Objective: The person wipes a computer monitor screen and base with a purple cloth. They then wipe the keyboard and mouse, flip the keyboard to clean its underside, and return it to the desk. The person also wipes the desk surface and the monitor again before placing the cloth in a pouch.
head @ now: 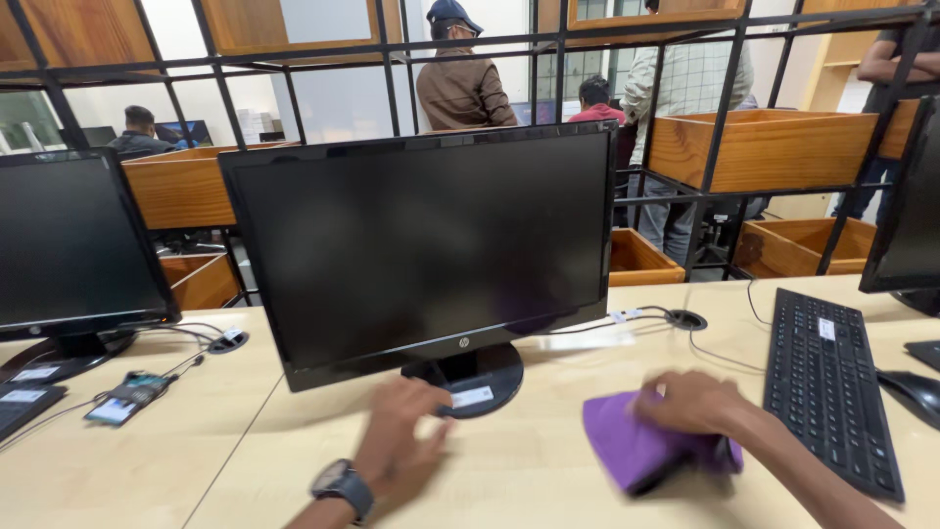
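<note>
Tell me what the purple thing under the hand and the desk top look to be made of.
Purple cloth: seemingly soft fabric, matte; it bunches and folds under the right hand. Desk top: pale wood or wood-look laminate, smooth with faint grain lines; which one is unclear.

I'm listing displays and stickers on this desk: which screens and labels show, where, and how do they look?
Centre black monitor: wide, dark, switched off.
Left black monitor: dark, at the desk's left end.
White rectangular label: on the centre monitor's round base.
Small white sticker: on the black keyboard, right.
</note>
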